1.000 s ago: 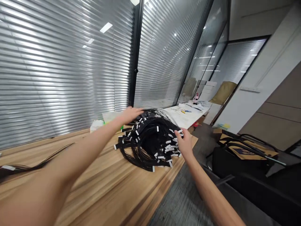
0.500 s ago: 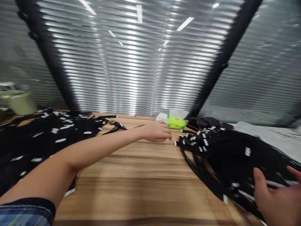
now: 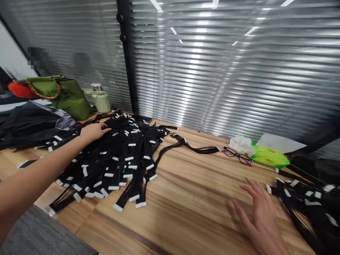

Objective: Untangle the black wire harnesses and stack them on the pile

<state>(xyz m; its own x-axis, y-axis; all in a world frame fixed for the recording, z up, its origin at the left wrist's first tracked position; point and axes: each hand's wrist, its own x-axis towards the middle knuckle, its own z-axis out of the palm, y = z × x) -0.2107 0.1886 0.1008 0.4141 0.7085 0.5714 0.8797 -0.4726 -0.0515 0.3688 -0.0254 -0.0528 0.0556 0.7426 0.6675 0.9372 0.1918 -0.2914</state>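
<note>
On the left half of the wooden table [image 3: 186,198] lies a wide heap of flat black cables [image 3: 106,156] with white end connectors. My left hand [image 3: 92,131] rests on or just over the back left of this heap, fingers partly spread; I make out nothing held in it. My right hand [image 3: 259,212] is over bare wood at the right, fingers apart and slightly blurred, with nothing in it. Just right of it is a second pile of black cables [image 3: 316,209]. One black cable bundle [image 3: 199,148] lies apart near the back edge.
At the back right are glasses [image 3: 237,156], crumpled white tissue [image 3: 241,144] and a bright green packet [image 3: 271,156]. A green bag [image 3: 70,97], a pale green jar [image 3: 101,102] and dark clothing [image 3: 32,118] stand or lie at the back left. Blinds line the back.
The view has turned left. My left hand has gone from near the green packet to the left cable heap. My right hand has moved from over the right pile to the bare wood beside it.
</note>
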